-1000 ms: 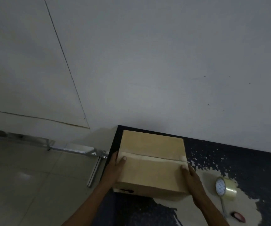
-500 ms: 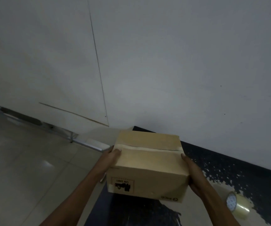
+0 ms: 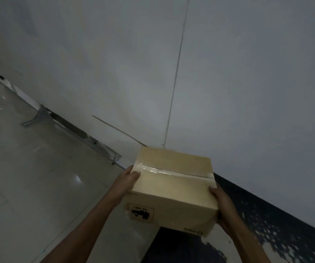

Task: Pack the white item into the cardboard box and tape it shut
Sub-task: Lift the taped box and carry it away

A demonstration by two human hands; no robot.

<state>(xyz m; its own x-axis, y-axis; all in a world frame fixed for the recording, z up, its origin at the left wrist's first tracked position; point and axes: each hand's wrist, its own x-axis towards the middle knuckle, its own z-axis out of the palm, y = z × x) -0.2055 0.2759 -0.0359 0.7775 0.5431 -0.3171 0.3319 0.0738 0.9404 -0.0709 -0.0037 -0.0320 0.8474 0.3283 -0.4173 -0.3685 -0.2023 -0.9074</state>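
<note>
Left grip (image 3: 128, 180): wraps the cardboard box (image 3: 173, 190) at its 9 o'clock end, thumb pressed on top right at the end of the tape (image 3: 153, 170); fingers hidden down the side.
Right grip (image 3: 223, 204): clasps the 3 o'clock end, thumb over the top edge, fingers curled out of sight underneath.
Why two-sided: balances the load, keeps the taped face up, and probably presses the tape end flat.
Box position: held in the air at 6 o'clock of the view, tilted, above the near edge of the dark speckled counter (image 3: 181, 247), with pale tiled floor (image 3: 29, 186) off at 9 o'clock.
Box look: plain tan card, flaps closed, one glossy clear strip along the centre seam, wrinkled toward 9 o'clock; printed label (image 3: 140, 213) upside down on the near face.
White item: not visible; presumably sealed inside.
Task stage: looks close to finished, with the seam taped across.
</note>
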